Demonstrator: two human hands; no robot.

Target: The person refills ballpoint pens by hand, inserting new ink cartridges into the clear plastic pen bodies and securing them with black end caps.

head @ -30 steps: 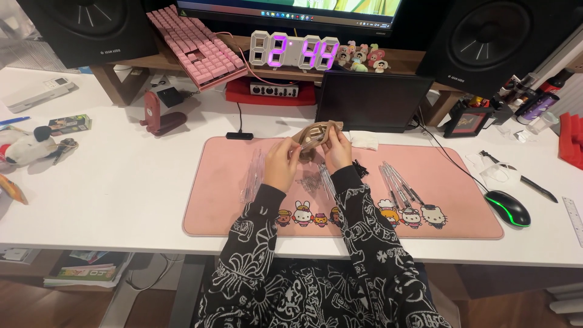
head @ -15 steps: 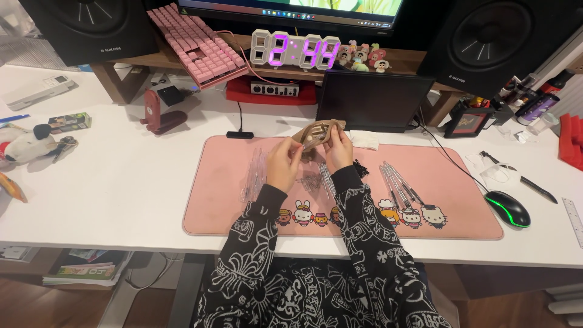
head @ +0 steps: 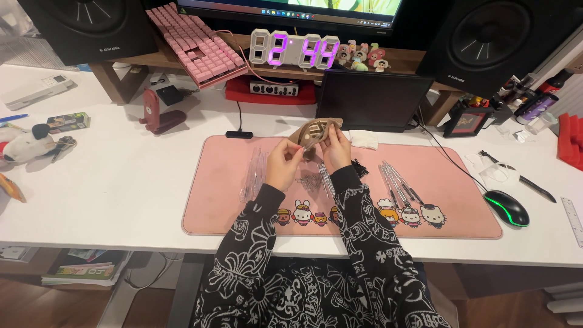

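Both of my hands are raised over the middle of a pink desk mat [head: 225,182]. Between them I hold a small tan cut-out piece [head: 314,131], flat and curved, tilted up toward the back. My left hand [head: 283,163] grips its lower left end. My right hand [head: 336,147] pinches its right side, fingers wrapped around it. Several thin clear and dark sticks [head: 398,182] lie in a row on the mat to the right of my hands. Clear plastic strips [head: 254,175] lie on the mat to the left.
A black mouse with a green glow [head: 507,208] sits at the right. A dark tablet [head: 370,100] leans behind the mat. Behind it are a digital clock [head: 296,50], a pink keyboard [head: 196,44] and two black speakers [head: 91,27]. A plush toy [head: 27,143] lies far left.
The hands have barely moved. The tan piece has tilted slightly between the fingers.
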